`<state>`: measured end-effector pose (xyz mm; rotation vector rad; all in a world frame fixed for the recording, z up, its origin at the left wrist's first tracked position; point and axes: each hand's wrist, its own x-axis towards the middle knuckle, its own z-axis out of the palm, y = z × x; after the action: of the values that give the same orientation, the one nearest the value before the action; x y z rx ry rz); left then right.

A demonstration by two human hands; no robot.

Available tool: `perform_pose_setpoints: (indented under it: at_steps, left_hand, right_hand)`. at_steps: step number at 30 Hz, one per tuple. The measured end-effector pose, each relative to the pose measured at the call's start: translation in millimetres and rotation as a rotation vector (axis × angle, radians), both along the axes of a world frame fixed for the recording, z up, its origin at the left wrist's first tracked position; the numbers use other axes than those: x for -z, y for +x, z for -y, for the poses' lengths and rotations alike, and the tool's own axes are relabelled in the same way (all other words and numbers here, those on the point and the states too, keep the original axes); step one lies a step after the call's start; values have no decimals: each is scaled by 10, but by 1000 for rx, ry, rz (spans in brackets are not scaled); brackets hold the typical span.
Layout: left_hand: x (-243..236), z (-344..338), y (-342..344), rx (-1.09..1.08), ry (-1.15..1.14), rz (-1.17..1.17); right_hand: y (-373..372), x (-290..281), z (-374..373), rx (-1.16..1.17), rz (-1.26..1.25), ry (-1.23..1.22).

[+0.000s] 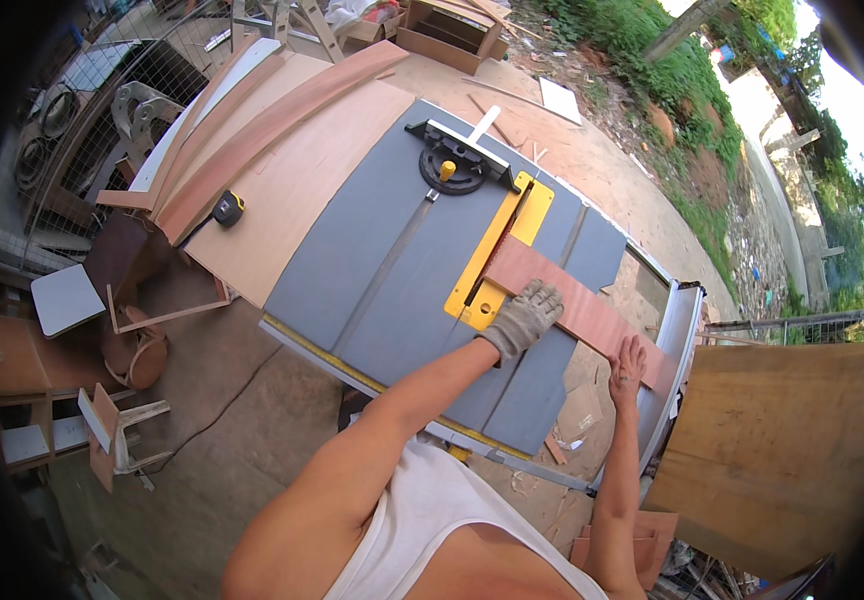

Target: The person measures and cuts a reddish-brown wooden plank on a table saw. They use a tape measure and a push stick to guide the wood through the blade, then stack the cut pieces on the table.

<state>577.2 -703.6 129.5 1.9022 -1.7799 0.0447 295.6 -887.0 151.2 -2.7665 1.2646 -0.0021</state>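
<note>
A reddish wooden board (584,303) lies flat across a grey table saw (352,240), its far-left end at the dark slot of the yellow throat plate (482,262). My left hand (526,320), in a grey work glove, holds the board close to that end, its fingers over the near edge. Farther right, my bare right hand (628,370) holds the same board near its other end, fingers laid over the top. I cannot make out the blade clearly. A black mitre gauge (457,165) with a yellow knob sits on the saw top beyond the plate, apart from both hands.
A plywood sheet (302,160) adjoins the saw's left side, bearing long curved strips (282,125) and a tape measure (227,208). A metal rail (674,350) borders the right side. A large wooden panel (772,450) stands at right. A cord (217,415) crosses the floor.
</note>
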Motion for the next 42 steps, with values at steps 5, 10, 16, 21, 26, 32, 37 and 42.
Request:
perform_pose_setpoints:
  at_steps: [5, 10, 16, 21, 26, 32, 37, 42]
  left_hand:
    - [-21, 24, 41, 2, -23, -16]
    - [-13, -22, 100, -17, -44, 6]
    - [9, 82, 38, 31, -45, 40]
    - [37, 59, 156, 30, -58, 86]
    - [-387, 119, 207, 68, 185, 79]
    - [-774, 428, 319, 113, 421, 218]
    - [-769, 545, 451, 188, 554, 269]
    - [-813, 577, 513, 248, 574, 316]
  right_hand:
    - [34, 25, 51, -8, 12, -19]
    - [122, 53, -15, -28, 79, -29]
    - [10, 95, -58, 68, 74, 4]
    - [226, 64, -79, 86, 87, 14]
    - [324, -90, -135, 142, 63, 96]
    - [470, 56, -14, 198, 195, 33]
    - [581, 78, -45, 212, 216, -10]
    - [601, 75, -102, 224, 279, -8]
